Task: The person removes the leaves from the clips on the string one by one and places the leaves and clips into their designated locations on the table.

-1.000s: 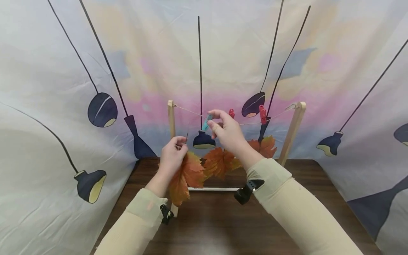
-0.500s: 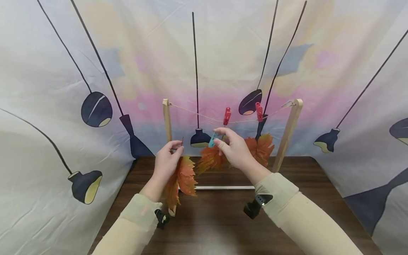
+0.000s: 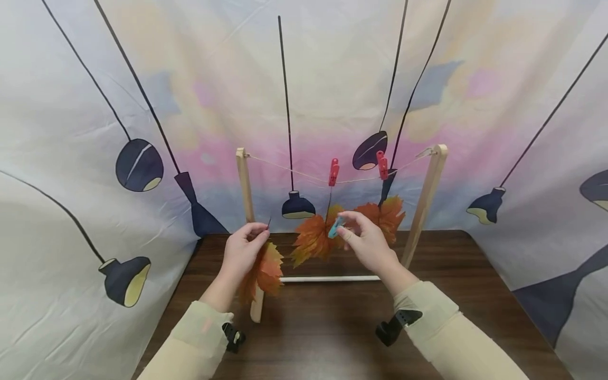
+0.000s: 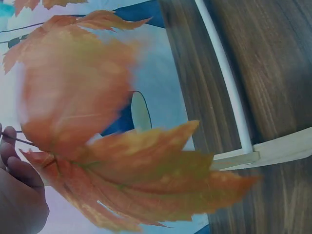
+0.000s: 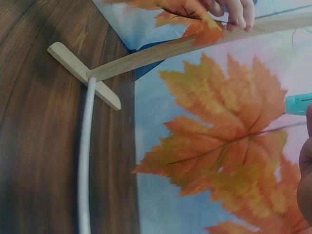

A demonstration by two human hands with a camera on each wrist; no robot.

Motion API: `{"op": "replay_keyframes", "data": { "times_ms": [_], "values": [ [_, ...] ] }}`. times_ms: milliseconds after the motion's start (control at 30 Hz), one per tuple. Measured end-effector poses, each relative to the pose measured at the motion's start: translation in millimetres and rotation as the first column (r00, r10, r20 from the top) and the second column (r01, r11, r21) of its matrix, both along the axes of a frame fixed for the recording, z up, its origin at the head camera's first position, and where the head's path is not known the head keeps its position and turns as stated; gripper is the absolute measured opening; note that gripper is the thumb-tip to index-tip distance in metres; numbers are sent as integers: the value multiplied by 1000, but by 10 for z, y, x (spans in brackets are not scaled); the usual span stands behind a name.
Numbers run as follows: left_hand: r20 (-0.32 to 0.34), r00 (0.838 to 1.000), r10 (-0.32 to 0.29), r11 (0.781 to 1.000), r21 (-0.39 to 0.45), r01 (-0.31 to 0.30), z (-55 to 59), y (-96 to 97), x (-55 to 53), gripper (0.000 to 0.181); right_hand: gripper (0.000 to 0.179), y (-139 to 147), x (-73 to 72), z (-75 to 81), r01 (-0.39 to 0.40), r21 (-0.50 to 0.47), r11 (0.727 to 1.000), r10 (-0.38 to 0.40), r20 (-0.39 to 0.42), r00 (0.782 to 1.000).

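Observation:
My left hand [image 3: 244, 250] pinches the dark stem of an orange autumn leaf [image 3: 267, 272], which hangs below the fingers in front of the frame's left post. In the left wrist view that leaf [image 4: 161, 180] spreads wide beside the fingertips. My right hand [image 3: 368, 237] pinches a turquoise clothespin [image 3: 336, 227] between thumb and fingers, in front of a middle leaf [image 3: 311, 240]. The clothespin's tip [image 5: 297, 104] shows at the right edge of the right wrist view. Two red clothespins [image 3: 334, 172] sit on the string [image 3: 294, 171]; the middle leaf's stem hangs from the left one.
A wooden frame with a left post [image 3: 245, 184], a right post [image 3: 426, 203] and a white bottom rod [image 3: 328, 279] stands on the dark wooden table [image 3: 323, 327]. Another orange leaf [image 3: 391, 216] hangs near the right post. Behind is a cloth backdrop [image 3: 332, 95] with printed lamps.
My right hand has moved down and to the right, away from the string, with the turquoise clothespin. The left hand has lowered a little with its leaf. The head view has shifted slightly.

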State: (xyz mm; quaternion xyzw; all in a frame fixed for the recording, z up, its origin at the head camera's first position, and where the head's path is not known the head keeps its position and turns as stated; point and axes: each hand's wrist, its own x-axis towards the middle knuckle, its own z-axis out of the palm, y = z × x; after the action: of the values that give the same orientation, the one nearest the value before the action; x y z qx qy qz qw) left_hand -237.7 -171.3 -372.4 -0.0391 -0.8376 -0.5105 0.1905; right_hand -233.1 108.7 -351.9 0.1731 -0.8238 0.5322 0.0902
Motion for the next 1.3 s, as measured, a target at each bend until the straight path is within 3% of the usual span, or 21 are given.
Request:
{"op": "replay_keyframes", "data": {
  "times_ms": [267,633,933,1300],
  "values": [
    [51,998,-29,1000,6,28,-132,-11,27,19,39,169,110,-366,57,-92,994,-43,145,988],
    [80,995,-64,997,-31,66,-451,-52,84,17,35,455,143,-749,87,-92,992,-73,140,987],
    [66,996,-60,997,-54,64,-651,-93,118,15,43,636,208,-950,194,-44,980,-178,240,954],
    [100,994,-45,990,-130,58,-934,-175,211,11,41,815,324,-1274,241,-64,968,-215,275,937]
  ]
}}
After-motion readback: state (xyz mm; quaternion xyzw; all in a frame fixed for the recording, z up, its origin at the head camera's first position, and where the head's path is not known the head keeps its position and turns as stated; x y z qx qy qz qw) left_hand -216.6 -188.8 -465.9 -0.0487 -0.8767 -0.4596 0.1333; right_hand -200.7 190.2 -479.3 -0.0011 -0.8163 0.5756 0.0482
